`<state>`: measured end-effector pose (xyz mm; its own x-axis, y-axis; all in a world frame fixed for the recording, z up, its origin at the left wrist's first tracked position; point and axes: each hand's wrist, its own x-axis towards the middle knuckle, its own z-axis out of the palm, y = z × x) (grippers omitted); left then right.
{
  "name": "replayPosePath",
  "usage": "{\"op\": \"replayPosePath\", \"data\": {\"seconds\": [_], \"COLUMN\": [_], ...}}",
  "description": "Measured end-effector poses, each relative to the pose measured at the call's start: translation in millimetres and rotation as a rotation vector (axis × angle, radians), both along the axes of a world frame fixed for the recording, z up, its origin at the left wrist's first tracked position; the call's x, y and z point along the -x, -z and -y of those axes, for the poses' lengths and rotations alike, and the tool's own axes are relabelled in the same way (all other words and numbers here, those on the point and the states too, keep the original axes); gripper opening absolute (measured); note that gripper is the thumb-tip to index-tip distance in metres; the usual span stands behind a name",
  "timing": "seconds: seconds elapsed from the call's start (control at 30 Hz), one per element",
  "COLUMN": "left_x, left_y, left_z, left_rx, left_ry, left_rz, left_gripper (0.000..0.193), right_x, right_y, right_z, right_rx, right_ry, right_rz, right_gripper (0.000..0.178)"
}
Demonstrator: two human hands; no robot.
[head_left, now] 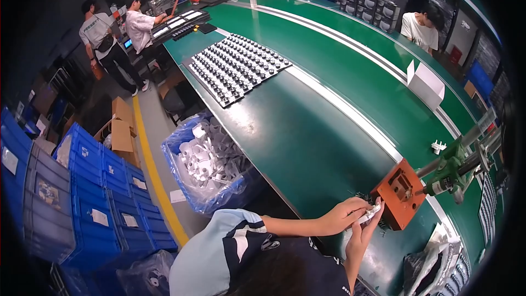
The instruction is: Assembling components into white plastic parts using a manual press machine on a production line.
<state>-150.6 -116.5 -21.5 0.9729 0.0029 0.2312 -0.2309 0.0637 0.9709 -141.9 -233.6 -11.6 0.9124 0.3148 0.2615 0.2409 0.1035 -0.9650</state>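
Close together in front of an orange-red fixture block (402, 194), my two hands hold a small white plastic part (370, 214). My left hand (346, 215) pinches it from the left, fingers bent over it. From below, my right hand (359, 239) grips the same part between thumb and fingers. The part's exact shape is mostly hidden by the fingers. A green-and-metal hand press (446, 174) stands to the right of the block, its shaft reaching toward it. Small dark bits, perhaps screws, lie on the green bench (307, 159) by my hands.
A tray of black-and-white parts (238, 68) lies farther up the bench. Below its left edge stands a blue bin (183, 189) of white pieces. A white box (426, 85) and a white part (438, 146) are across the belt. Plastic bags (430, 266) lie right. Other people work farther off.
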Motion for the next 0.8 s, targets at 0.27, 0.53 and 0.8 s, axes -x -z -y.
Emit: {"op": "replayPosePath", "data": {"seconds": [0.27, 0.53, 0.8], "left_x": [15, 5, -58], "left_y": [-15, -5, -40], "left_z": [9, 12, -11], "left_rx": [0.162, -0.282, -0.577], "left_ry": [0.09, 0.081, 0.138], "left_rz": [0.046, -0.063, 0.418], "left_gripper": [0.052, 0.027, 0.024], "right_x": [-14, -7, -15], "right_y": [-16, -5, -19], "right_z": [0, 17, 131], "right_rx": [-0.209, -0.219, 0.206], "right_ry": [0.166, 0.16, 0.561], "right_rz": [-0.153, 0.075, 0.122], "right_gripper": [0.095, 0.107, 0.052]}}
